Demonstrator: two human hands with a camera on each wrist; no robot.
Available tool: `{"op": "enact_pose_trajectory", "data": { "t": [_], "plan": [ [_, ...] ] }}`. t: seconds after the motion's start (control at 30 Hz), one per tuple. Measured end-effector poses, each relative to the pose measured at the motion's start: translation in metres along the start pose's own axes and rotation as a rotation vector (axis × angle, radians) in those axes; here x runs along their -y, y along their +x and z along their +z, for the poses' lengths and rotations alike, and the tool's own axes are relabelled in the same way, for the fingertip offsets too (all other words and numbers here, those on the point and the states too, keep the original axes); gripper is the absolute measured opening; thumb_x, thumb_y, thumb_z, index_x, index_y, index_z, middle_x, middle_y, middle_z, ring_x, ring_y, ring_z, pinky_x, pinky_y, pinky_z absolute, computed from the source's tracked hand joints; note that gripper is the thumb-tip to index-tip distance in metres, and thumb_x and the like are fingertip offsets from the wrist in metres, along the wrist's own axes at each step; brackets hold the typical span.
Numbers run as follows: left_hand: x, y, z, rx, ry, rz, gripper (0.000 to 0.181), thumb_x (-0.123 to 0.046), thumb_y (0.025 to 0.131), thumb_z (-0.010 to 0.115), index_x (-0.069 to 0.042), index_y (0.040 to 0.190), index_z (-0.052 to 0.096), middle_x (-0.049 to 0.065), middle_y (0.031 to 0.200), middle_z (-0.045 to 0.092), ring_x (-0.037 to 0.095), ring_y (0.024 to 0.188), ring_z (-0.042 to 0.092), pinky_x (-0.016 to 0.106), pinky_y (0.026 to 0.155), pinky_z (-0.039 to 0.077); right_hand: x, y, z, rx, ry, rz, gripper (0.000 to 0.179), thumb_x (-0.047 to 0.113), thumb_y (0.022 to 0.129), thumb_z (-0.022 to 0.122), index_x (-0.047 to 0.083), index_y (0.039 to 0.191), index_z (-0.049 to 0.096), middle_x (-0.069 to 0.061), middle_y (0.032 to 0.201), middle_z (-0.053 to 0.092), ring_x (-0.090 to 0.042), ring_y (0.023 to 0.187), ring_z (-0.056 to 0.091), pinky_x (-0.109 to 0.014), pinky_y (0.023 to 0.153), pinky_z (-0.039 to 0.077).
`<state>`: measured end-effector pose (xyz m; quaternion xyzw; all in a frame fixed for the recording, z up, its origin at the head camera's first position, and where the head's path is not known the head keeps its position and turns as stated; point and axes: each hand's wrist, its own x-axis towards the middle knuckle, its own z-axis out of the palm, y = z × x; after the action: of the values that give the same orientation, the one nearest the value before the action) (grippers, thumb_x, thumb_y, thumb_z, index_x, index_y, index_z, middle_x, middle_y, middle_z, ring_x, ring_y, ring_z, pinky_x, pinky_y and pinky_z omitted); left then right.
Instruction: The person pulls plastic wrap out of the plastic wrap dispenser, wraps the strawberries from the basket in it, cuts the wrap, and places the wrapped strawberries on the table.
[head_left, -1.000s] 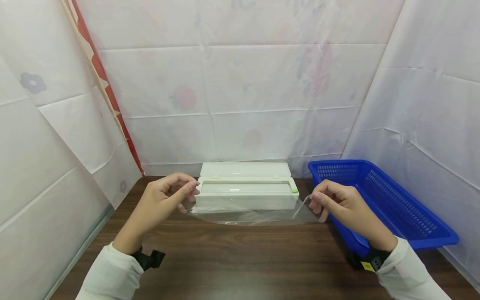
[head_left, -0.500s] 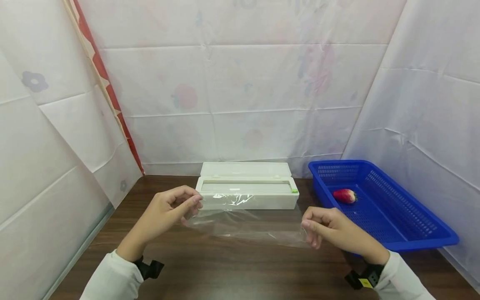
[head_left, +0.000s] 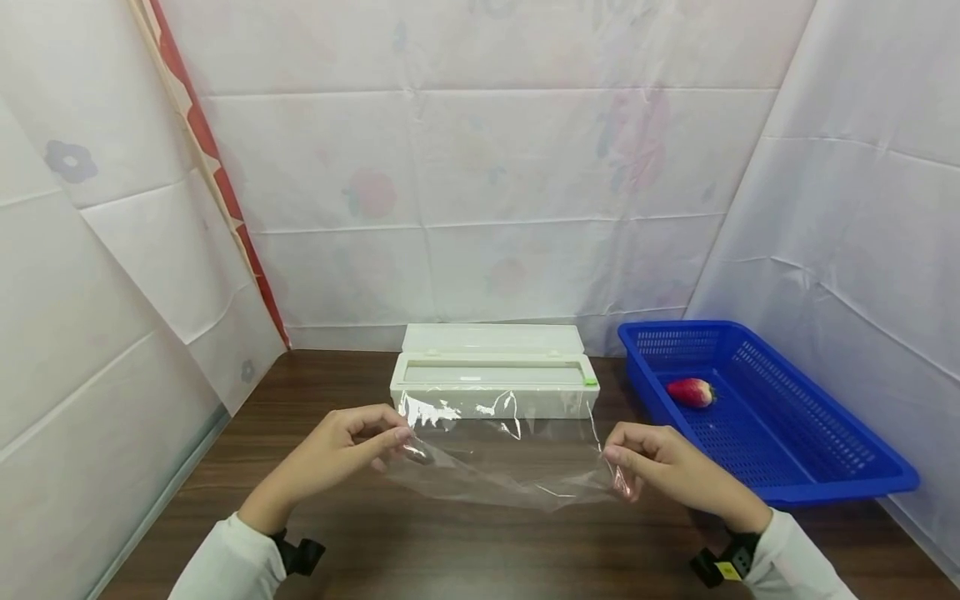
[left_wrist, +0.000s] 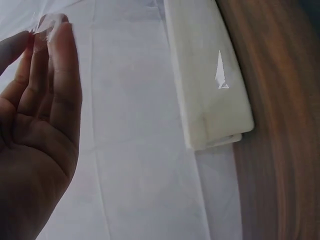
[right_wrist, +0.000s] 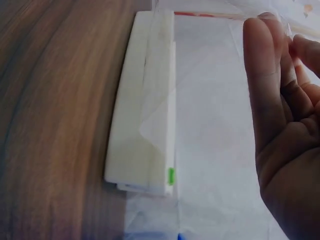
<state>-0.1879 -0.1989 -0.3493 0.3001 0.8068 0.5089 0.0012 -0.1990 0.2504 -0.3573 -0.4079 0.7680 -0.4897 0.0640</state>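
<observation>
A clear sheet of plastic wrap stretches between my two hands, its near edge sagging over the table. My left hand pinches its left corner between thumb and fingers; in the left wrist view the film shows at the fingertips. At the other corner my right hand grips the wrap the same way. Behind the sheet stands a white wrap dispenser box, its lid raised and a small green slider at its right end. The film's far part overlaps the box front in the head view.
A blue plastic basket stands on the right, holding a red and white strawberry-like fruit. Everything rests on a dark brown wooden table. White printed sheeting walls in the back and both sides.
Both hands have come down and nearer with the wrap, drawing a longer length of it out from the box. The fruit in the basket, hidden earlier behind the right hand, now shows.
</observation>
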Motion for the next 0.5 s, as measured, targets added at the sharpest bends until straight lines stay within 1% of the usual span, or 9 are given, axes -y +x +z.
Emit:
{"op": "enact_pose_trajectory", "data": {
  "t": [0.07,0.2,0.27,0.37,0.43,0.5],
  "plan": [
    [0.003,0.000,0.001,0.014,-0.002,-0.010,0.010,-0.019,0.102,0.061,-0.013,0.102,0.069,0.009,0.091,0.072,0.026,0.081,0.071,0.040,0.068,0.060,-0.004,-0.001,0.000,-0.015,-0.015,0.023,0.017,0.002,0.105,0.049,0.010,0.100,0.063,-0.004,0.076,0.068,-0.021,0.062,0.067,-0.038,0.053,0.057],
    [0.013,-0.001,0.002,0.040,0.010,0.002,0.011,-0.020,0.102,0.061,-0.014,0.103,0.070,0.003,0.090,0.072,0.029,0.082,0.070,0.038,0.072,0.059,-0.015,-0.003,-0.001,-0.055,-0.078,0.088,0.016,0.009,0.105,0.052,0.012,0.097,0.066,-0.002,0.081,0.069,-0.024,0.067,0.067,-0.038,0.058,0.058],
    [0.018,-0.002,0.002,0.060,0.012,0.004,0.013,-0.021,0.102,0.061,-0.013,0.103,0.071,0.004,0.090,0.071,0.030,0.083,0.069,0.039,0.074,0.059,-0.019,-0.004,-0.001,-0.071,-0.105,0.123,0.016,0.013,0.106,0.053,0.014,0.097,0.066,-0.005,0.082,0.069,-0.024,0.068,0.065,-0.037,0.060,0.057],
    [0.024,-0.005,0.003,0.083,0.036,-0.016,0.015,-0.024,0.102,0.061,-0.014,0.103,0.072,0.005,0.092,0.071,0.029,0.085,0.068,0.039,0.075,0.058,-0.022,-0.005,-0.002,-0.085,-0.135,0.164,0.017,0.018,0.106,0.054,0.014,0.097,0.068,-0.008,0.084,0.068,-0.024,0.070,0.063,-0.035,0.060,0.056],
    [0.024,-0.006,0.003,0.085,0.052,-0.033,0.015,-0.027,0.102,0.061,-0.016,0.103,0.072,0.005,0.090,0.071,0.028,0.084,0.068,0.039,0.073,0.058,-0.023,-0.005,-0.002,-0.099,-0.165,0.175,0.016,0.020,0.105,0.055,0.014,0.098,0.068,-0.009,0.085,0.068,-0.021,0.070,0.061,-0.032,0.059,0.054],
    [0.025,-0.007,0.002,0.067,0.086,-0.034,0.013,-0.028,0.101,0.062,-0.021,0.101,0.072,0.003,0.089,0.070,0.025,0.082,0.067,0.036,0.071,0.056,-0.025,-0.005,-0.002,-0.117,-0.205,0.174,0.016,0.021,0.105,0.056,0.014,0.098,0.069,-0.007,0.087,0.068,-0.018,0.070,0.060,-0.030,0.059,0.052]
  ]
}}
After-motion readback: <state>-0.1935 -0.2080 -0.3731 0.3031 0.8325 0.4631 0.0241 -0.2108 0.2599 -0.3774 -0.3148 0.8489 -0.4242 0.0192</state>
